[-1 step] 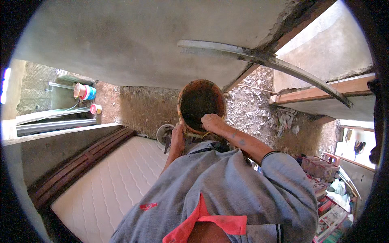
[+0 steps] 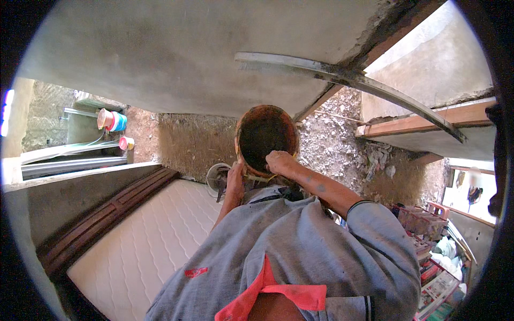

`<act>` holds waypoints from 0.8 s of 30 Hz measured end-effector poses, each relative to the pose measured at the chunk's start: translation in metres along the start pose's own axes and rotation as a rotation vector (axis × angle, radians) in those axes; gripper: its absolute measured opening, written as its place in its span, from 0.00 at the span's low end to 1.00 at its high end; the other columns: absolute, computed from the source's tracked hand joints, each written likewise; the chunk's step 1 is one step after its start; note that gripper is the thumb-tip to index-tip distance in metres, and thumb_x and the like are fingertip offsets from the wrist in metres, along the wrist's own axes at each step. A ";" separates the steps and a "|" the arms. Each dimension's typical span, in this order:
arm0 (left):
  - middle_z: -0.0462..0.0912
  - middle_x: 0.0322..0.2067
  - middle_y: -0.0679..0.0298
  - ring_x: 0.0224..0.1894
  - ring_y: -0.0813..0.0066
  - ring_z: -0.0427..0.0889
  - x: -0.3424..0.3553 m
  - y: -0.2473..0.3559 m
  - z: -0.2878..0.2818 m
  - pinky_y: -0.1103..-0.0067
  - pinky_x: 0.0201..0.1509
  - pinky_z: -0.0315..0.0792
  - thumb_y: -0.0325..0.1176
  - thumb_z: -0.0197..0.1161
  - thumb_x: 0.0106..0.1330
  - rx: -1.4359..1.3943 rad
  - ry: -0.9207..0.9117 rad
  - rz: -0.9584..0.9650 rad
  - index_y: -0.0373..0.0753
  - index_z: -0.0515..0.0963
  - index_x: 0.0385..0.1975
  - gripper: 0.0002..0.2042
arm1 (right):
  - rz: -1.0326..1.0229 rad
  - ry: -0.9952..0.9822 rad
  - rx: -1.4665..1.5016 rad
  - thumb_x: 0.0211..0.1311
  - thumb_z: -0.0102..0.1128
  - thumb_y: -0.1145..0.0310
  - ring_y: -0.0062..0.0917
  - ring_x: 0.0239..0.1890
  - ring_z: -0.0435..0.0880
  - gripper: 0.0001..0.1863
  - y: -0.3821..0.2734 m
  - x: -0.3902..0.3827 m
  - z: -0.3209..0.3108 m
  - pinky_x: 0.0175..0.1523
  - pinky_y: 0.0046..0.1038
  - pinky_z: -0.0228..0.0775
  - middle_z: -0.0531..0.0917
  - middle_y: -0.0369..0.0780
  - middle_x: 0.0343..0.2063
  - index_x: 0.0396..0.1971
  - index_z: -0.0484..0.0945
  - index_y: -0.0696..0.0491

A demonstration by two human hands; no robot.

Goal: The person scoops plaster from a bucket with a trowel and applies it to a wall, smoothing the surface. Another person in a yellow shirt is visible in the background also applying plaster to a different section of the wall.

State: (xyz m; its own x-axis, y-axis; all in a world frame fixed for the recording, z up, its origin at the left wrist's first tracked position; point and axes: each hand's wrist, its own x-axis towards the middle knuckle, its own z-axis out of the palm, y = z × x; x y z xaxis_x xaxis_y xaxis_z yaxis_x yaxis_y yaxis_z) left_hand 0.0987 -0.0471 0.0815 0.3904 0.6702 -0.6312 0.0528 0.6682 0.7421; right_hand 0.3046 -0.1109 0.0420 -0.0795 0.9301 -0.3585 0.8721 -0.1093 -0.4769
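Note:
In front of my body is a round bucket (image 2: pixel 292 131), stained orange-brown, with a dark interior facing me. My left hand (image 2: pixel 235 175) is closed at its near left rim, fingers partly hidden against the bucket's side. My right hand (image 2: pixel 278 162) is closed in a fist over the near right rim; what lies in its fingers is hidden. A thin yellowish strip shows along the near rim between both hands. Just left of my left hand stands a white pail (image 2: pixel 215 176).
A bare mattress (image 2: pixel 144 241) beside a dark wooden board (image 2: pixel 112 214) lies at left. A curved pale bar (image 2: pixel 348 77) crosses the upper right. Rubble (image 2: pixel 332 139) covers the ground beyond. Plastic boxes (image 2: pixel 423 222) are at right, coloured pails (image 2: pixel 112 121) far left.

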 end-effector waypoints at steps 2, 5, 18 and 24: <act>0.76 0.34 0.66 0.37 0.73 0.72 -0.002 0.003 0.003 0.72 0.43 0.66 0.55 0.56 0.71 0.038 0.005 0.016 0.38 0.78 0.38 0.22 | 0.008 -0.022 0.101 0.59 0.62 0.61 0.49 0.31 0.85 0.17 0.002 -0.004 -0.004 0.40 0.47 0.78 0.82 0.54 0.25 0.23 0.84 0.62; 0.73 0.32 0.70 0.35 0.77 0.70 -0.002 0.006 0.004 0.76 0.40 0.65 0.49 0.55 0.73 0.026 0.014 0.009 0.41 0.76 0.37 0.16 | 0.034 -0.099 0.331 0.64 0.61 0.59 0.43 0.28 0.86 0.18 0.014 -0.019 -0.014 0.36 0.43 0.80 0.83 0.52 0.26 0.30 0.83 0.62; 0.74 0.34 0.66 0.35 0.75 0.71 0.057 -0.021 -0.035 0.74 0.39 0.66 0.52 0.55 0.72 -0.011 -0.119 0.015 0.40 0.74 0.40 0.19 | -0.058 1.240 1.645 0.71 0.53 0.63 0.23 0.25 0.79 0.19 -0.056 -0.121 -0.206 0.27 0.27 0.73 0.78 0.39 0.32 0.55 0.68 0.57; 0.73 0.25 0.66 0.23 0.72 0.70 0.057 0.001 -0.021 0.69 0.31 0.70 0.50 0.57 0.71 0.072 -0.006 0.050 0.40 0.73 0.31 0.18 | -0.426 2.310 0.534 0.68 0.53 0.76 0.25 0.22 0.76 0.26 -0.056 -0.138 -0.410 0.25 0.26 0.72 0.73 0.46 0.43 0.60 0.51 0.57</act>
State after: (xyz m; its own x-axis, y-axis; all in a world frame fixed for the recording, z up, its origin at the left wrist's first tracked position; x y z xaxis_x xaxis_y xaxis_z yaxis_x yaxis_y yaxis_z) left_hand 0.1014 -0.0016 0.0414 0.3997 0.6999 -0.5919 0.0992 0.6089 0.7870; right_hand 0.4646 -0.0892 0.4475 0.6152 -0.3905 0.6849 0.7820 0.4125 -0.4673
